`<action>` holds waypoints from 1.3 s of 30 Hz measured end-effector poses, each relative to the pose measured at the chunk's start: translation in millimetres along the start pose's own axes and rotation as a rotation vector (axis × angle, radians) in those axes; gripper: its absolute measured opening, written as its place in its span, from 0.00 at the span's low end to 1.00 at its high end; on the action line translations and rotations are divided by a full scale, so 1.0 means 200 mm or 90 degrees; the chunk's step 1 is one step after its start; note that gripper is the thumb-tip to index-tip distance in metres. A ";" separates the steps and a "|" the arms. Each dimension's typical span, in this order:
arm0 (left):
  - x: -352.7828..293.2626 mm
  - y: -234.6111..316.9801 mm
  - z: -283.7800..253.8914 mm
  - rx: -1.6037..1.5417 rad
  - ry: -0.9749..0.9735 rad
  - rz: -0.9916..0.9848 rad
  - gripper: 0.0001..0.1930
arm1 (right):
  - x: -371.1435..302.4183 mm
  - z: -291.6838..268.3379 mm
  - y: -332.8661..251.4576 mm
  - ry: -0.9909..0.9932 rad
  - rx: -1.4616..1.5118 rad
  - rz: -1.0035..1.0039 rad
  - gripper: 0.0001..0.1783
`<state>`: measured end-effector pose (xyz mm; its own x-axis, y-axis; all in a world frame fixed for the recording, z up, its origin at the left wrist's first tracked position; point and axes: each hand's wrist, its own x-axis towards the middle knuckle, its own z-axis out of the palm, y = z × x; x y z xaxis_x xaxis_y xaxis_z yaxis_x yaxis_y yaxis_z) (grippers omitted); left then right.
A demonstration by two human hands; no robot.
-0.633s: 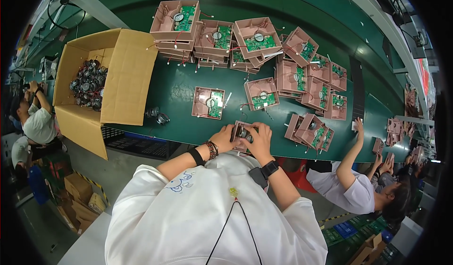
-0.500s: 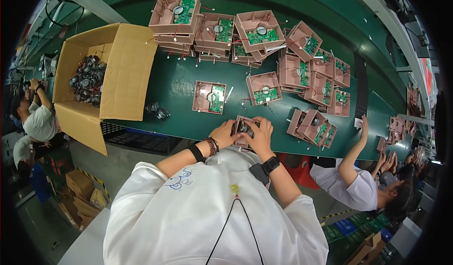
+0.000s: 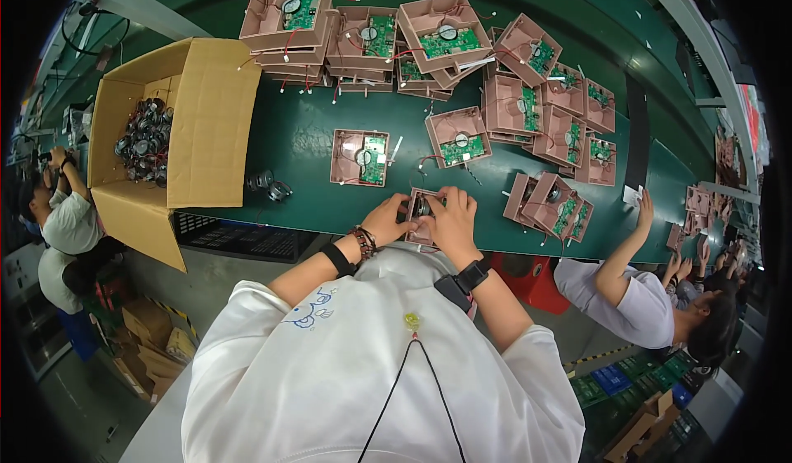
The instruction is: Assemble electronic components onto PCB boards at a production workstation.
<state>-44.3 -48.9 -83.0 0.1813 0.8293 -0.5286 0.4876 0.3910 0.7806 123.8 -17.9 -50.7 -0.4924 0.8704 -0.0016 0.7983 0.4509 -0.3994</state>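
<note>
My left hand point(image 3: 386, 222) grips a small pink case point(image 3: 421, 237) at the green table's point(image 3: 305, 153) near edge. My right hand point(image 3: 454, 225) bends over the round speaker point(image 3: 423, 205) inside; whether it pinches, I can't tell. Steadying with 2 hands seems best.

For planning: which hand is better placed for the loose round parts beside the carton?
Probably the left hand, nearer the round parts than the right hand; both hands touch the pink case.

1. Counter point(image 3: 330, 203) is open between left hand point(image 3: 385, 222) and speakers point(image 3: 279, 191).
2. A narrower gap separates right hand point(image 3: 452, 224) from the paired cases point(image 3: 538, 203).
3. Stacked cases point(image 3: 363, 63) block the far side; the carton point(image 3: 206, 125), the left.
</note>
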 end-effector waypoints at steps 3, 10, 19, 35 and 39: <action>0.00 0.01 0.00 -0.003 0.008 0.007 0.29 | 0.01 0.00 -0.01 -0.007 -0.020 0.000 0.22; 0.06 -0.02 0.03 -0.014 0.090 0.018 0.28 | 0.02 0.03 -0.02 -0.015 -0.066 -0.002 0.21; 0.13 0.00 0.02 0.042 0.088 0.028 0.22 | 0.03 0.05 -0.04 -0.027 -0.021 0.058 0.15; 0.10 0.18 0.00 -0.340 -0.012 0.159 0.10 | 0.10 -0.02 0.15 0.084 0.274 0.081 0.18; 0.11 0.20 0.00 -0.359 0.004 0.156 0.07 | 0.09 -0.07 0.13 0.085 0.433 0.092 0.16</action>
<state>-20.2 -15.4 -62.3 0.2243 0.9236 -0.3111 -0.0946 0.3383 0.9363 140.9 12.5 -47.5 -0.3159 0.9488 -0.0022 0.4372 0.1435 -0.8878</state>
